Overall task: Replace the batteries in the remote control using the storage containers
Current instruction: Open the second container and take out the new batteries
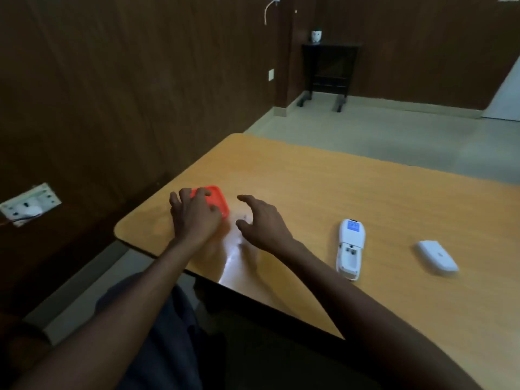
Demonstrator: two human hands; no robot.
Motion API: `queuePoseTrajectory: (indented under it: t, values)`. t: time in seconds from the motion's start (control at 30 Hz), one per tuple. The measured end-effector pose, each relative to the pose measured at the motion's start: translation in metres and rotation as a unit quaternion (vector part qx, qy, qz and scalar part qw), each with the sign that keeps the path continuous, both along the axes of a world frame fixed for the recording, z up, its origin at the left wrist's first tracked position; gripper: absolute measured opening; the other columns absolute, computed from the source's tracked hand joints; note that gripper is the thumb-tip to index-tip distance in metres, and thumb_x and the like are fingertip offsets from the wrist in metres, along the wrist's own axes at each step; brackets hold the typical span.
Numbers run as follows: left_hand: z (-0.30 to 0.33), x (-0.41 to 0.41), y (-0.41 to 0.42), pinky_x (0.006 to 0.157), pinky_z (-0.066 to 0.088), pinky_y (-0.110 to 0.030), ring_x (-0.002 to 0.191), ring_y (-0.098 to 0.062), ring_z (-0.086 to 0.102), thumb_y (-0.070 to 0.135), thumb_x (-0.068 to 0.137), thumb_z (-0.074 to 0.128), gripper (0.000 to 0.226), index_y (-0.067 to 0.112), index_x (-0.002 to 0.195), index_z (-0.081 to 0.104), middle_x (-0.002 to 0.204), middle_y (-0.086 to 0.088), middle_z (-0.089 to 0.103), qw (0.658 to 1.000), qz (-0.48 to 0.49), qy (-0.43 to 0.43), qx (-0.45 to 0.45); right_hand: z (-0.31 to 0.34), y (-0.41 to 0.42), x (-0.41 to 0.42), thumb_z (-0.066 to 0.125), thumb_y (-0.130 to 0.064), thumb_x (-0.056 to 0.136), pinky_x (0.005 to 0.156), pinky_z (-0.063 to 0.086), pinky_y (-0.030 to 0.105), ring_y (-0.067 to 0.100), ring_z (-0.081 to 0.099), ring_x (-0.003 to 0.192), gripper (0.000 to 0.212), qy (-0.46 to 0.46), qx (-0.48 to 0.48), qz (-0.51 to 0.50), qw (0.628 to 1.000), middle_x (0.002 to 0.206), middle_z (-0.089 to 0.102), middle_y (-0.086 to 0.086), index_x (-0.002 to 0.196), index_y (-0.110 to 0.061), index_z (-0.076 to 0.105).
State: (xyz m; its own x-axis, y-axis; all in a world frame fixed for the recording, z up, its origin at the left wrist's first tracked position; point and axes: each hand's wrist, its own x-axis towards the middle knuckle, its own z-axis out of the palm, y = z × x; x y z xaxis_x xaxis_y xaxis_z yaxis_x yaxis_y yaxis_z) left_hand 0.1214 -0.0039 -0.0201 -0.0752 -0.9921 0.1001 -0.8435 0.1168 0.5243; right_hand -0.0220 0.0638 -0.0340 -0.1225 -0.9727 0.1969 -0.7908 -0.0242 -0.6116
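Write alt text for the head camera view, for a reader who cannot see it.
A person's left hand rests on an orange-red container near the corner of a wooden table, while the right hand hovers open beside it. Further right lie a white remote control, back up with its battery bay open and seemingly empty, and its detached white cover.

A big wooden table [380, 198] with a light brown top fills the near part of the room, and dark brown wall panels [126, 94] stand behind it. A white wall socket [29, 204] with a plug in it sits low on the left wall. Far back, a small black table [327, 70] stands on the pale floor [394, 136] with a white cup [316, 36] on top.
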Motion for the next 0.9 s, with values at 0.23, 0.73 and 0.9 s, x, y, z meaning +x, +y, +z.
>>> queuePoseTrajectory:
  t: [0.23,0.73,0.9]
  values:
    - [0.003,-0.009,0.008,0.095,0.046,-0.039,0.127,-0.037,0.053,0.011,0.089,0.066,0.056,0.019,0.142,0.049,0.145,-0.017,0.048,0.976,0.045,0.210,0.045,-0.022,-0.009,0.027,0.059,-0.006,0.088,0.092,0.050,0.040,0.035,0.064,0.108,0.044,-0.026,-0.053,-0.014,0.998,0.122,0.068,0.017,0.132,-0.012,0.065]
    - [0.010,-0.146,0.138,0.100,0.048,-0.061,0.109,-0.044,0.069,0.079,0.092,0.025,0.087,0.011,0.134,0.058,0.121,-0.024,0.072,0.554,-0.150,0.650,0.498,-0.002,0.202,-0.114,0.072,-0.036,0.089,0.100,0.050,0.038,0.019,0.056,0.126,0.030,-0.011,-0.213,-0.158,0.964,0.135,0.059,0.003,0.112,-0.017,0.069]
    - [-0.005,-0.181,0.171,0.084,0.059,-0.052,0.100,-0.035,0.073,0.087,0.084,0.031,0.097,0.010,0.137,0.057,0.114,-0.020,0.074,0.571,-0.149,0.600,0.540,0.000,0.234,-0.120,0.073,-0.059,0.082,0.095,0.050,0.028,0.017,0.056,0.120,0.058,0.103,-0.201,-0.135,0.965,0.128,0.062,0.005,0.113,-0.010,0.068]
